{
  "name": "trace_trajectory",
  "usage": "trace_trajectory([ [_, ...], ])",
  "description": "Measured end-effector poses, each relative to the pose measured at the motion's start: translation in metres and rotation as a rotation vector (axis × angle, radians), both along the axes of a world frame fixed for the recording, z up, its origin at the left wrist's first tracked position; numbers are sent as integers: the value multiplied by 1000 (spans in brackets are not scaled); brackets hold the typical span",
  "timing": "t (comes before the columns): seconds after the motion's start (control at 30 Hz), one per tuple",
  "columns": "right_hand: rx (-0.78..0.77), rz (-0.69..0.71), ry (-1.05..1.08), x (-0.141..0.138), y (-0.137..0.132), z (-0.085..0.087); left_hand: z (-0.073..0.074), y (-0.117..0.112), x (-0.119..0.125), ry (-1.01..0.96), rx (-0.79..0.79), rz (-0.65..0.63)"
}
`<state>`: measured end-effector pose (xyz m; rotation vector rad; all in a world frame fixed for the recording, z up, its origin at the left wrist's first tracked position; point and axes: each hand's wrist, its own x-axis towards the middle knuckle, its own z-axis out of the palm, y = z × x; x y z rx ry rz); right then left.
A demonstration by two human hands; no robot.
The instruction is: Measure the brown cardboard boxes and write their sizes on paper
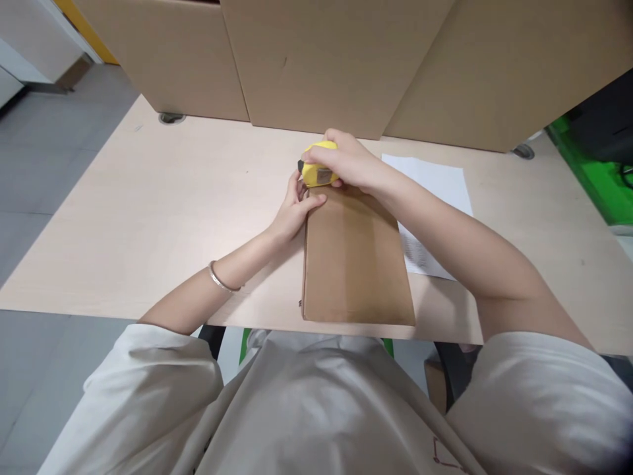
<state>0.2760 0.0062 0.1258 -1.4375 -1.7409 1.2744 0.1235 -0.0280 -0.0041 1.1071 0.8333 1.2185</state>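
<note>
A flat brown cardboard box (359, 264) lies on the table in front of me, its near edge close to the table's front edge. My right hand (346, 158) is wrapped round a yellow tape measure (316, 173) with a black part on its left end, held at the box's far edge. At the box's far left corner, my left hand (294, 208) has its thumb on the top face and its fingers round the left side. Its fingertips are close to the tape measure and partly hidden. Whether any blade is pulled out, I cannot tell.
A white printed sheet (430, 218) lies right of the box, partly under my right forearm. Large cardboard panels (326, 59) stand along the table's (173, 218) back edge. Cable holes (171, 118) show near the back corners. Dark and green things are at the far right.
</note>
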Motion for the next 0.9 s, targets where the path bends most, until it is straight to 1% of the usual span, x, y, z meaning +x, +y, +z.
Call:
trace_trajectory([
  [0.07,-5,-12,-21,12,2,-1,2,7,-6,12,-2,-62],
  [0.17,-24,-50,-4,37,4,-2,7,11,-10,45,-18,-93],
  [0.23,-40,-95,9,51,3,-2,9,14,-9,42,-39,-80],
  [0.3,-58,-133,0,60,2,-1,10,19,-5,33,-59,-35],
  [0.37,-65,-156,-19,63,2,0,11,25,-1,40,-67,13],
  [0.43,-63,-165,-30,61,3,0,12,28,2,67,-62,32],
  [0.57,-75,-180,-34,56,2,2,14,28,0,110,-29,28],
  [0.63,-79,-184,-64,61,1,5,15,28,-3,126,-17,10],
  [0.7,-73,-184,-105,76,1,8,16,28,-5,137,-14,-2],
  [0.77,-68,-205,-123,102,0,7,16,28,-6,141,-15,-1],
  [0.83,-82,-261,-109,133,-1,3,17,29,-6,139,-19,4],
  [0.9,-104,-317,-74,161,-5,-5,17,29,-5,134,-24,4],
])
